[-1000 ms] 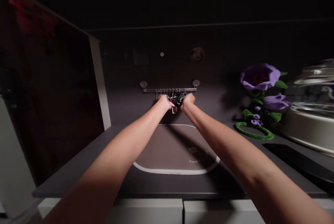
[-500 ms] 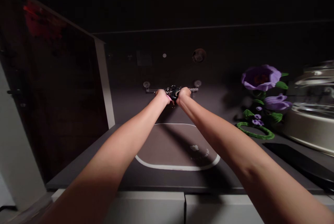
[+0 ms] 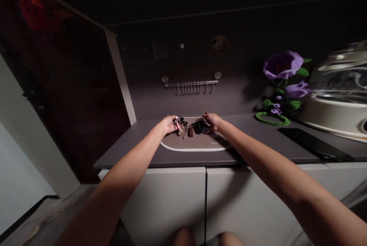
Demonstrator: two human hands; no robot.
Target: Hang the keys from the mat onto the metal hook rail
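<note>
Left hand (image 3: 170,124) is curled round one end of a jumbled bunch of keys (image 3: 186,126), a pink piece (image 3: 177,125) showing at its fingers. Right hand (image 3: 212,121) grips the other end, next to a dark rounded fob (image 3: 200,126). Between the two hands the bunch spreads out, with a small brown tag (image 3: 191,133) low in its middle. It lies over a brownish mat (image 3: 197,145) with a pale rim; whether it touches the mat is hard to tell. Under the mat is the dark grey table (image 3: 134,141), with white cabinet doors (image 3: 166,200) below. On the wall above the hands, a clear rail (image 3: 191,83) carries a row of hooks. Farther right stand purple flowers (image 3: 283,65) with a green ring (image 3: 272,119) at their foot, then a flat black object (image 3: 312,143) and a cream appliance (image 3: 335,112) with a see-through upper part.
</note>
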